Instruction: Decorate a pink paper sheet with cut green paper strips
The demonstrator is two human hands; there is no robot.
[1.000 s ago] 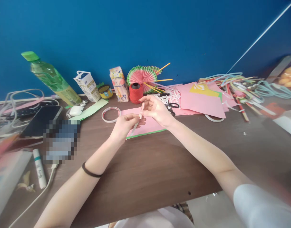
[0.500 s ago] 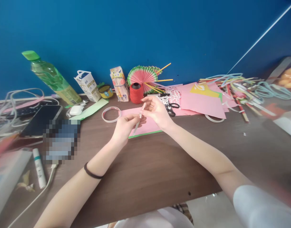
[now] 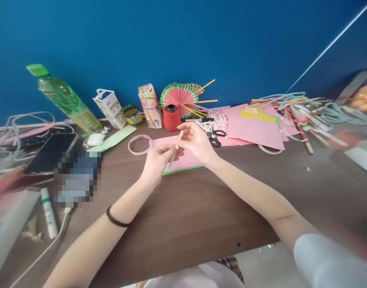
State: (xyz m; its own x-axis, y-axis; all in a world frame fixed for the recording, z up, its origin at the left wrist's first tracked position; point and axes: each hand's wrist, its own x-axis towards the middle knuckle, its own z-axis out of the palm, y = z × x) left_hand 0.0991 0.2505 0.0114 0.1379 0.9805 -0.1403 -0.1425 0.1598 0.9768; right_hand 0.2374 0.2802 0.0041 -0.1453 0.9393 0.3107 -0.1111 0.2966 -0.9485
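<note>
Through the head camera I have a blue wall [image 3: 183, 44] across the back and the dark brown bench [image 3: 183, 224] below it, carrying everything I am watching. On the right I make out a pile of pink sheets [image 3: 255, 130], while a pink sheet [image 3: 191, 159] with a green edge lies under the hands. Well apart on the left I see a green bottle [image 3: 69, 100]. A pleated pink-and-green fan [image 3: 178, 94] stands near the wall.

I see the left hand [image 3: 155, 162] with its fingers pinched around a pale strip [image 3: 172, 162], and the right hand [image 3: 198, 142] with thumb and forefinger drawn narrow on the upper part. The strip is above the pink sheet, its tail hanging below the left fingers; I cannot tell whether it is one piece.

Beyond the hands I pick out a red spool [image 3: 172, 121] in front of the fan, black-handled scissors [image 3: 215, 141] just past the right wrist, and, near the left hand, a tape roll [image 3: 140, 153].
</note>
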